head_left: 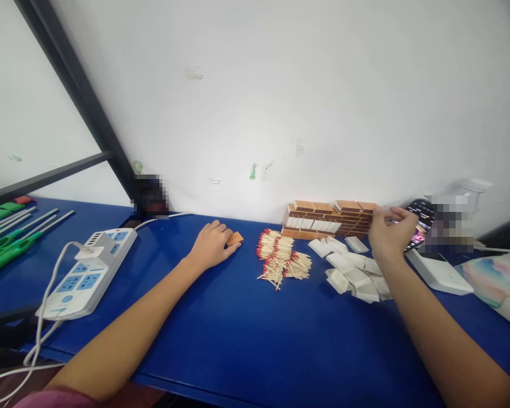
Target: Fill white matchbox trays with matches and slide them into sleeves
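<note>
On the blue table, my left hand (212,245) is closed around a small orange matchbox (236,238), with thumb and fingers on either side. My right hand (391,229) has its fingers bent at the right end of a stack of matchboxes (323,218) against the wall; it pinches a matchbox (368,207) there, partly hidden by the fingers. A heap of red-tipped matches (283,258) lies between the hands. Several white matchbox trays (352,269) are piled just left of my right wrist.
A white power strip (89,277) with plugged-in cables lies at the left. Beyond it are green-handled rods (25,243). A lit phone (420,224) leans behind my right hand, near a white box (442,272) and a pastel-coloured item (493,277). The table's front edge (187,388) runs below.
</note>
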The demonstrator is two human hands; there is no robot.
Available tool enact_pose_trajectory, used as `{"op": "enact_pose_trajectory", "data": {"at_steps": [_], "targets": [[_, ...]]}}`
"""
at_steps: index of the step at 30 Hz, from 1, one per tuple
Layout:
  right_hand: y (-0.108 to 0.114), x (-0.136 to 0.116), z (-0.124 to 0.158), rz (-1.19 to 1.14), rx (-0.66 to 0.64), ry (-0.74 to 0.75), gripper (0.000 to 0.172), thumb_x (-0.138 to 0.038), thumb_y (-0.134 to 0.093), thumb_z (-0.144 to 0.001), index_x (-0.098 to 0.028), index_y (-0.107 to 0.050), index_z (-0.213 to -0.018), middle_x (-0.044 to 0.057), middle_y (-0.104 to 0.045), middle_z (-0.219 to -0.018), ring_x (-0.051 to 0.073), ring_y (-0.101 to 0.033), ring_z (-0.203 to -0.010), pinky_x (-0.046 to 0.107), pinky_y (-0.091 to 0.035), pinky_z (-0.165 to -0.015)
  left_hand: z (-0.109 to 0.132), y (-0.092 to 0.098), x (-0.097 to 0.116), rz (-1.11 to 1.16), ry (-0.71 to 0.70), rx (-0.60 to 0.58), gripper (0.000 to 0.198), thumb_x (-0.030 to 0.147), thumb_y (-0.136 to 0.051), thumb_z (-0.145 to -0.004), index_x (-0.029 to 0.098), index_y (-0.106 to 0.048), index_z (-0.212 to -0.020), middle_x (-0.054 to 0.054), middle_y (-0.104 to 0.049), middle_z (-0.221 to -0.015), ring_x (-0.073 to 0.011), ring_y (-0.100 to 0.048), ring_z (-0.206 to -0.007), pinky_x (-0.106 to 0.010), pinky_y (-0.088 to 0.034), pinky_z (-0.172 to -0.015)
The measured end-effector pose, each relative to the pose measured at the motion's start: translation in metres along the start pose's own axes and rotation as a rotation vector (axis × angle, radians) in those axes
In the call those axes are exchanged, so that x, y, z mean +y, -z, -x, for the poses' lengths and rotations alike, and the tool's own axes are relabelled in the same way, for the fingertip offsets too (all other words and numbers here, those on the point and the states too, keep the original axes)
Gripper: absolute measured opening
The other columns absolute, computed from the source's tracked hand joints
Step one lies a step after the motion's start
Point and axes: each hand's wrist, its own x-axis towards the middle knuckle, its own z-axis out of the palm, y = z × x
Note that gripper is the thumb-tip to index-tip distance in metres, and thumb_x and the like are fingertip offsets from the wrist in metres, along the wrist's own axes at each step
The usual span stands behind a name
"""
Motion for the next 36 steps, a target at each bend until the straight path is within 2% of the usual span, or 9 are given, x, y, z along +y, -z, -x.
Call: {"op": "enact_pose_trajectory", "data": {"at_steps": [4, 7, 9, 11, 13, 15, 19, 25, 36], "targets": [[0.013, -0.018, 0.006, -0.015, 0.011, 0.039, 0.027, -0.031, -0.059, -0.089, -0.022, -0.046, -0.110, 0.016, -0.063, -0.110, 0.025, -0.063, -0.087, 0.040, -0.052, -0.078, -0.001, 0.001, -0.001, 0.023, -0.012, 0.035, 0.036, 0.049, -0.063, -0.098, 0.015, -0.075, -0.100, -0.012, -0.071, -0.092, -0.0287, -0.060, -0.095, -0.043, -0.047, -0.084], [0.031, -0.046, 0.021, 0.007, 0.039, 0.135, 0.030, -0.029, -0.067, -0.085, -0.023, -0.051, -0.110, 0.024, -0.059, -0.127, 0.030, -0.060, -0.102, 0.046, -0.046, -0.093, -0.001, 0.002, 0.002, 0.064, -0.051, 0.079, 0.040, 0.052, -0.059, -0.100, 0.015, -0.074, -0.106, -0.012, -0.072, -0.095, -0.0276, -0.061, -0.095, -0.043, -0.048, -0.086], [0.041, -0.071, 0.042, -0.002, -0.010, 0.214, 0.027, -0.030, -0.067, -0.087, -0.021, -0.056, -0.110, 0.022, -0.059, -0.129, 0.030, -0.061, -0.100, 0.047, -0.044, -0.097, -0.001, 0.004, 0.007, 0.104, -0.090, 0.112, 0.044, 0.055, -0.058, -0.101, 0.015, -0.072, -0.113, -0.011, -0.073, -0.099, -0.0262, -0.063, -0.095, -0.042, -0.049, -0.088], [0.045, -0.098, 0.073, -0.039, -0.118, 0.260, 0.017, -0.034, -0.062, -0.092, -0.021, -0.063, -0.103, 0.013, -0.068, -0.103, 0.025, -0.063, -0.084, 0.044, -0.050, -0.085, 0.000, 0.007, 0.015, 0.143, -0.135, 0.142, 0.048, 0.059, -0.060, -0.099, 0.016, -0.070, -0.119, -0.010, -0.074, -0.104, -0.0241, -0.064, -0.096, -0.041, -0.051, -0.089], [0.046, -0.123, 0.110, -0.099, -0.346, 0.308, 0.020, -0.041, -0.061, -0.095, -0.023, -0.067, -0.092, 0.005, -0.070, -0.082, 0.021, -0.063, -0.069, 0.034, -0.051, -0.064, 0.002, 0.010, 0.026, 0.185, -0.183, 0.182, 0.053, 0.062, -0.064, -0.095, 0.017, -0.067, -0.123, -0.008, -0.074, -0.105, -0.0220, -0.066, -0.097, -0.038, -0.052, -0.089], [0.045, -0.141, 0.147, -0.194, -0.707, 0.300, 0.026, -0.045, -0.059, -0.098, -0.022, -0.069, -0.094, 0.005, -0.072, -0.084, 0.019, -0.063, -0.067, 0.032, -0.050, -0.062, 0.004, 0.012, 0.038, 0.271, -0.229, 0.273, 0.057, 0.063, -0.068, -0.091, 0.016, -0.066, -0.122, -0.007, -0.074, -0.099, -0.0213, -0.067, -0.093, -0.037, -0.053, -0.085], [0.048, -0.152, 0.197, -0.379, -0.887, 0.057, 0.035, -0.053, -0.065, -0.096, -0.023, -0.065, -0.114, 0.008, -0.077, -0.101, 0.021, -0.069, -0.075, 0.031, -0.052, -0.058, 0.010, 0.013, 0.060, 0.389, -0.276, 0.447, 0.050, 0.054, -0.074, -0.090, 0.018, -0.063, -0.124, -0.007, -0.075, -0.098, -0.0213, -0.067, -0.090, -0.038, -0.054, -0.082], [0.055, -0.148, 0.206, -0.571, -0.831, -0.242, 0.048, -0.062, -0.075, -0.085, -0.021, -0.063, -0.108, 0.008, -0.076, -0.091, 0.020, -0.068, -0.065, 0.026, -0.047, -0.040, 0.016, 0.014, 0.078, 0.409, -0.293, 0.520, 0.047, 0.048, -0.078, -0.089, 0.018, -0.063, -0.123, -0.007, -0.076, -0.096, -0.0225, -0.068, -0.089, -0.039, -0.054, -0.080], [0.052, -0.146, 0.206, -0.626, -0.816, -0.265, 0.045, -0.061, -0.075, -0.086, -0.023, -0.062, -0.106, 0.005, -0.072, -0.086, 0.018, -0.066, -0.063, 0.024, -0.048, -0.038, 0.017, 0.017, 0.085, 0.414, -0.189, 0.509, 0.023, 0.031, -0.073, -0.086, 0.021, -0.066, -0.106, -0.006, -0.076, -0.095, -0.0235, -0.068, -0.089, -0.041, -0.054, -0.079]]}}
